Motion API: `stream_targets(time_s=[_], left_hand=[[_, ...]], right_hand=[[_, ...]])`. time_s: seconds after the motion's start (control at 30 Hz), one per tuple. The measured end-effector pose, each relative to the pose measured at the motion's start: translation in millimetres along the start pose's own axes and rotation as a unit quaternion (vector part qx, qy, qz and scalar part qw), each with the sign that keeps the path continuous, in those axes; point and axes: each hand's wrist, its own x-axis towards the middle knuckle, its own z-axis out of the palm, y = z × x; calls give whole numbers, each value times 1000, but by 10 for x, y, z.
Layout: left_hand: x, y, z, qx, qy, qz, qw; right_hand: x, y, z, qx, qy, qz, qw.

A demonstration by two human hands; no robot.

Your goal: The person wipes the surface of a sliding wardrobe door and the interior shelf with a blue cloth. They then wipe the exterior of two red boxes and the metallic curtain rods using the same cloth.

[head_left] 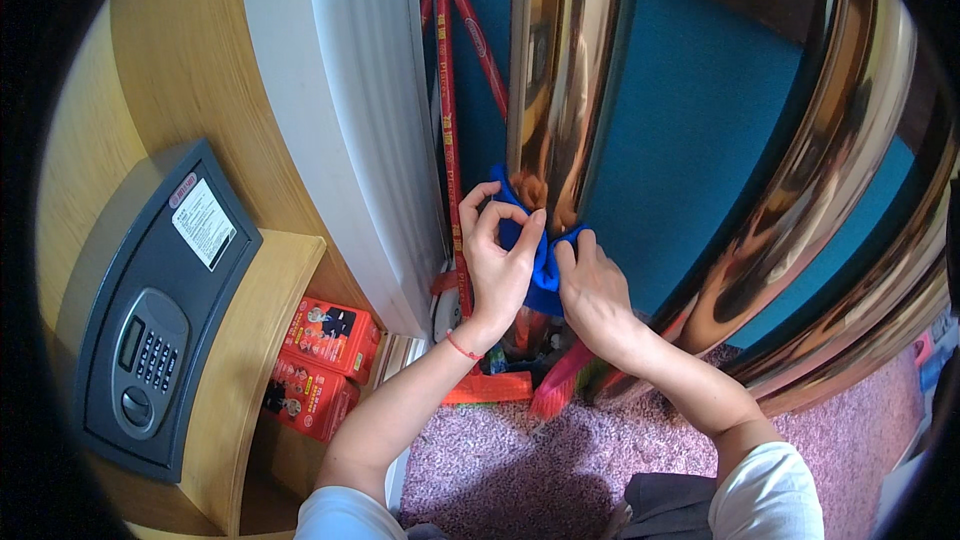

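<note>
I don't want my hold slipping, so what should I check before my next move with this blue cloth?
1. Left hand on the blue cloth: ok, fingers curled at it.
2. Right hand on the cloth: ok, fingers bent over it.
3. Cloth fully around the shiny golden column: cannot tell, far side hidden.
4. Space below the hands free: not ok, pink bristles there.
5. Arms clear of the safe: ok.

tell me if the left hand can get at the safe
Probably yes: the front of the safe shows uncovered, though the left hand would first have to leave the blue cloth.
</note>
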Motion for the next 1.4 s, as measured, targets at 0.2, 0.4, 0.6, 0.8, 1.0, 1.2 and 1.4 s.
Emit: stream_targets(time_s=[0.2,0.4,0.6,0.8,1.0,1.2,1.4], left_hand=[[-9,75,33,-28,5,-31,999],[-9,14,10,0,4,-9,1000],[-16,58,37,-9,10,-28,1000],[-19,72,20,-16,7,-33,999],[-27,78,31,2,11,-25,1000],[-28,55,46,-16,21,-32,999],[-25,85,68,-21,24,-51,998]], right_hand=[[-10,3,34,-14,6,4,1000],[-3,0,67,-4,12,3,1000],[-7,9,55,-10,13,-3,1000],[-10,9,87,-13,13,2,1000],[-5,9,52,-9,15,-5,1000],[0,4,84,-3,14,0,1000],[-11,14,101,-6,20,4,1000]])
